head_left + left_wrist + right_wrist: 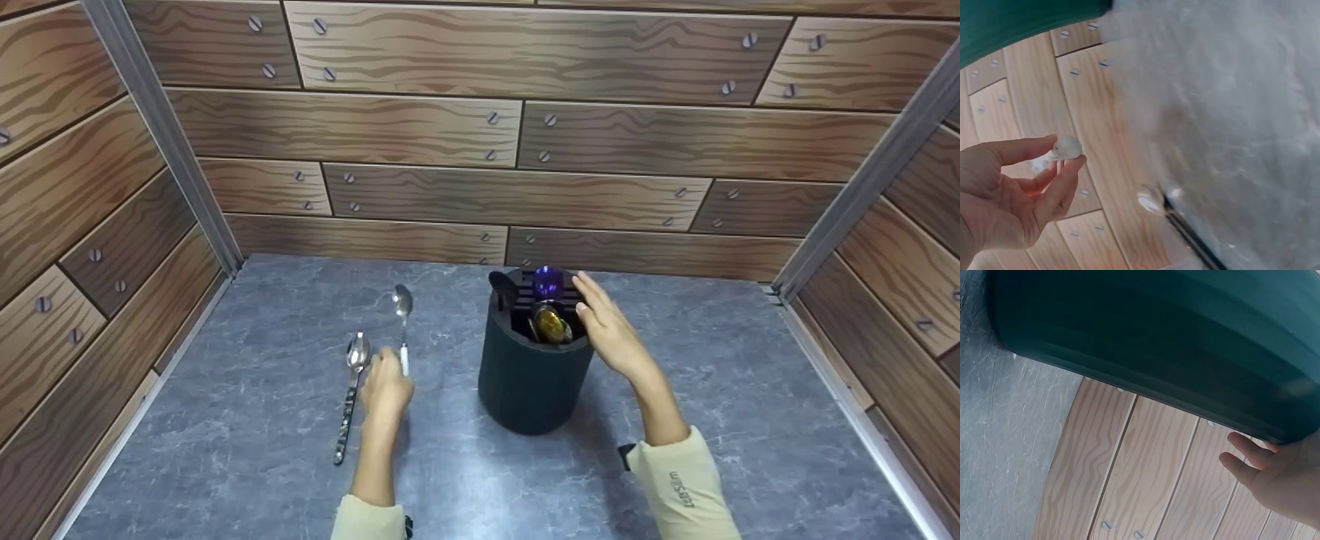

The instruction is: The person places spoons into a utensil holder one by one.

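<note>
My left hand (386, 386) pinches the white handle (1067, 147) of a metal spoon (403, 300) between thumb and fingertips; the bowl points away toward the back wall. Just left of that hand lies a second spoon (358, 352) with a dark patterned handle (345, 424). A dark green utensil holder (534, 390) stands upright to the right. My right hand (619, 341) rests at its right rim with fingers extended. Inside the holder are a black utensil (502, 286), a shiny purple rounded piece (548, 283) and a gold spoon bowl (551, 324).
The grey marbled tabletop (262, 390) is enclosed by a wood-plank patterned back wall (420, 135) and side walls. Metal posts (169, 142) stand at the back corners. Dark slats (529, 279) divide the back part of the holder's top.
</note>
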Motion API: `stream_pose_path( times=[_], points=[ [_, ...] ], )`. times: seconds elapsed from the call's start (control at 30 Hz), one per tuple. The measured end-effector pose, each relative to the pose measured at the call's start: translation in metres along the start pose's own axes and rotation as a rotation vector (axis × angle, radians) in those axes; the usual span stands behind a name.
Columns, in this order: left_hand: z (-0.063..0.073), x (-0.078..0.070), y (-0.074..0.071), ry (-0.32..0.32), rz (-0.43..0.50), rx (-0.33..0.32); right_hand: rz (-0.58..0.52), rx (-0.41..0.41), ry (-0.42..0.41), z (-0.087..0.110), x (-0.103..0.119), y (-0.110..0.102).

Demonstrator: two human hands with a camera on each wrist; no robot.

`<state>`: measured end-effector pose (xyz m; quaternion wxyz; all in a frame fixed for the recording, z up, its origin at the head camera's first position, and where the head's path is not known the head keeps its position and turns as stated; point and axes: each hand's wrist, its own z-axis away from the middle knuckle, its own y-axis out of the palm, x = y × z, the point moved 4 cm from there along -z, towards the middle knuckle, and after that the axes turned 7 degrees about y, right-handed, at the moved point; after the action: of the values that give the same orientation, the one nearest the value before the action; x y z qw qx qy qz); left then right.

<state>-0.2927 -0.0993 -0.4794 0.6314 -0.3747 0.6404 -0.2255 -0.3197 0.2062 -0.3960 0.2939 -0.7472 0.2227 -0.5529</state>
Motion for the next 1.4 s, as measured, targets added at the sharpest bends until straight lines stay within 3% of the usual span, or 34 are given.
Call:
stream_pose_path(
  times=[0.5,0.8,1.4],
  points=[
    [0.005,-0.030,-0.008,0.220,0.182,-0.183,0.002,-0.019,-0.013,-0.001,-0.001,0.001],
    [0.005,-0.041,-0.014,0.267,0.297,-0.220,0.007,0.009,0.006,0.000,0.001,0.000],
    [0.007,-0.050,-0.018,0.302,0.406,-0.301,0.010,-0.015,0.004,-0.002,-0.002,0.001]
  ],
)
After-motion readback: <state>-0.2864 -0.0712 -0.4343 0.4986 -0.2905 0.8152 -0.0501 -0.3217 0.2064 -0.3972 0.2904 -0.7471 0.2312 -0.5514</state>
